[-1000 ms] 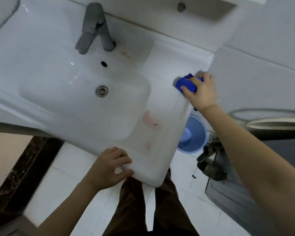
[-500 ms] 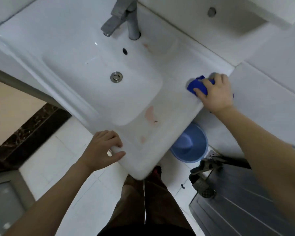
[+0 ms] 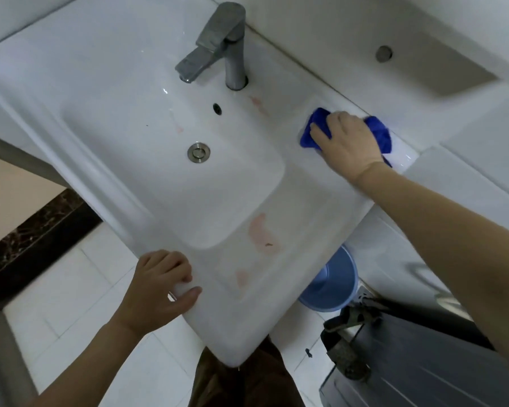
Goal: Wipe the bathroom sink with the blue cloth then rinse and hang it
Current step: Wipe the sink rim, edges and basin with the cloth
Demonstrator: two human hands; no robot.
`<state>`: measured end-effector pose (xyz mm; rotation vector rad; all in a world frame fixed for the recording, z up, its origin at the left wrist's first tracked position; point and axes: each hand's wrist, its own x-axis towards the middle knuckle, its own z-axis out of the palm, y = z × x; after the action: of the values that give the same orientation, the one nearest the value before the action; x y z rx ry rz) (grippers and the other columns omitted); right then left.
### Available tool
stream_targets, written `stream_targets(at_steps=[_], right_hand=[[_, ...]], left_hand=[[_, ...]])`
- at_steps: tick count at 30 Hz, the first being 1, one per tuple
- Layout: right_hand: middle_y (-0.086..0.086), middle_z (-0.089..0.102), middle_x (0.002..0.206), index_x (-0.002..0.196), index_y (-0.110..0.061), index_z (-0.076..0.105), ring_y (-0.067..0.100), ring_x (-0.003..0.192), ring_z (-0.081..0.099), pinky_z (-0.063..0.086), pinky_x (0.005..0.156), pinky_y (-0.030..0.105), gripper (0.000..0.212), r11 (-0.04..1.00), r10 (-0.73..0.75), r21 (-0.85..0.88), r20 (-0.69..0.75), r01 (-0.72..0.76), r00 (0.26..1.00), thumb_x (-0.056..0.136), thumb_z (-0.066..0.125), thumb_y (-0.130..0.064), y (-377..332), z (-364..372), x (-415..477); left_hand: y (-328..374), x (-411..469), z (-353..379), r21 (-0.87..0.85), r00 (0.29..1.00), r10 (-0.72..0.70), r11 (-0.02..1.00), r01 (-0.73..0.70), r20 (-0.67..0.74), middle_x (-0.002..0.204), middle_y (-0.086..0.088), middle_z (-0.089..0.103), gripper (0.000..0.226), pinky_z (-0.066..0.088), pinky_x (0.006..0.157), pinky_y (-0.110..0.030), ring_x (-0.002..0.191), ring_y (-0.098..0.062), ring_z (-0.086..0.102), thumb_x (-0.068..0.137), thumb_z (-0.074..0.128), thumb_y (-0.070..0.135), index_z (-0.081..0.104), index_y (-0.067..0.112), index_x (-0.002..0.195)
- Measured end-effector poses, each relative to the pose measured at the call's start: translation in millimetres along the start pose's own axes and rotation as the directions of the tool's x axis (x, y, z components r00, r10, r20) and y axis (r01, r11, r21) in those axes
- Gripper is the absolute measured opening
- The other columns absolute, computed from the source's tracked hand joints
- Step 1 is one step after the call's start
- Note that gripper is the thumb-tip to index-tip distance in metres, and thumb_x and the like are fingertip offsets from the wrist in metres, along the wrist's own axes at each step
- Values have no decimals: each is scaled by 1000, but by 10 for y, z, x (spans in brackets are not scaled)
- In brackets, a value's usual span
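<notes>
Bunched blue cloth (image 3: pixel 379 133) under right hand (image 3: pixel 347 142) on sink (image 3: pixel 321 201) ledge

Location type: bathroom. Indicators: a white ceramic sink (image 3: pixel 306 207) with a drain (image 3: pixel 199 152) and overflow hole (image 3: pixel 217 109), located between the left fingers (image 3: pixel 165 259) and the right fingers (image 3: pixel 321 131); a gray faucet (image 3: pixel 221 45) beyond both; white floor tiles (image 3: pixel 80 289) below the left fingers; white wall tiles (image 3: pixel 482 177) to the right of the right fingers; a blue bucket (image 3: pixel 332 286) on the floor under the sink, below the right fingers.
</notes>
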<state>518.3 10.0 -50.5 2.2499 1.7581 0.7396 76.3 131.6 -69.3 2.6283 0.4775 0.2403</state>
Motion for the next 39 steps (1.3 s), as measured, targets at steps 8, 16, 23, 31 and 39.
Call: stream_targets(at_steps=[8, 16, 23, 31, 39], right_hand=[[25, 59, 97, 121, -7, 62, 37, 81, 55, 45, 65, 42, 39, 990, 91, 106, -11, -90, 996, 86, 71, -21, 209, -273, -514], [23, 61, 100, 123, -8, 59, 38, 84, 57, 49, 71, 42, 39, 998, -17, 58, -39, 19, 999, 88, 66, -23, 98, 0, 119], [9, 56, 132, 137, -18, 49, 33, 112, 52, 46, 84, 41, 48, 678, 337, 521, 407, -519, 849, 96, 51, -43, -936, -401, -118], [10, 57, 124, 133, -16, 51, 34, 106, 52, 44, 83, 41, 46, 729, 266, 511, 402, -456, 876, 97, 50, -43, -1053, -413, -289], [6, 62, 110, 127, -17, 58, 30, 88, 58, 49, 62, 38, 44, 703, 59, 641, 378, -308, 924, 93, 45, -42, -2224, -1028, -444]], left_hand=[[-51, -23, 1, -46, 1000, 7, 999, -8, -23, 86, 11, 61, 30, 36, 81, -33, 79, -16, 56, 79, 64, 49, 61, 20, 70], [-58, -6, 83, -33, 997, -2, 999, 0, -80, 82, 8, 61, 27, 34, 81, -33, 80, -13, 49, 78, 66, 42, 60, 18, 66], [-35, 5, 56, -41, 998, -20, 999, 18, -64, 79, 7, 59, 25, 33, 80, -35, 75, -17, 50, 79, 66, 36, 58, 16, 65], [-57, -24, 131, -57, 990, -18, 998, 10, -137, 77, 5, 60, 23, 31, 80, -33, 71, -18, 47, 77, 64, 32, 56, 15, 63], [-59, -20, 95, -40, 994, 7, 999, -12, -114, 77, 3, 59, 22, 29, 79, -30, 71, -18, 47, 78, 63, 32, 57, 15, 65]])
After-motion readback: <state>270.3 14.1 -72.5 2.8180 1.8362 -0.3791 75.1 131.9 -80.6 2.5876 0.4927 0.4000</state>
